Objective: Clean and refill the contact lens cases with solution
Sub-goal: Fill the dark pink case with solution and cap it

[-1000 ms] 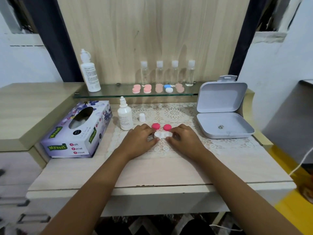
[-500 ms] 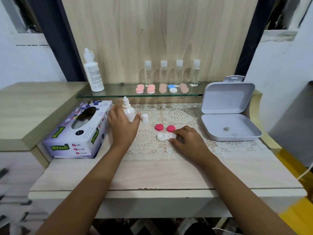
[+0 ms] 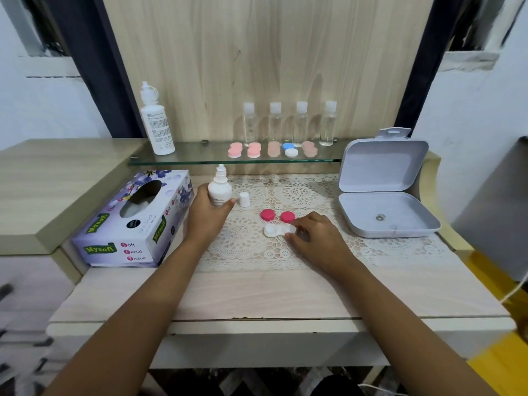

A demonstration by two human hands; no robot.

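The white lens case (image 3: 278, 230) lies open on the worktop (image 3: 257, 292); whether its wells hold liquid cannot be told. Two red lids (image 3: 267, 214) sit just behind it. The right hand (image 3: 317, 238) pinches the case's right end in its grip. Left of the case, the left hand (image 3: 207, 215) has its grip curled round a small uncapped bottle (image 3: 219, 192). Right of the case, a grey box (image 3: 385, 215) lies open with a small ring (image 3: 380, 216) inside. A second ago both hands were at the case; the left has since gone to the bottle.
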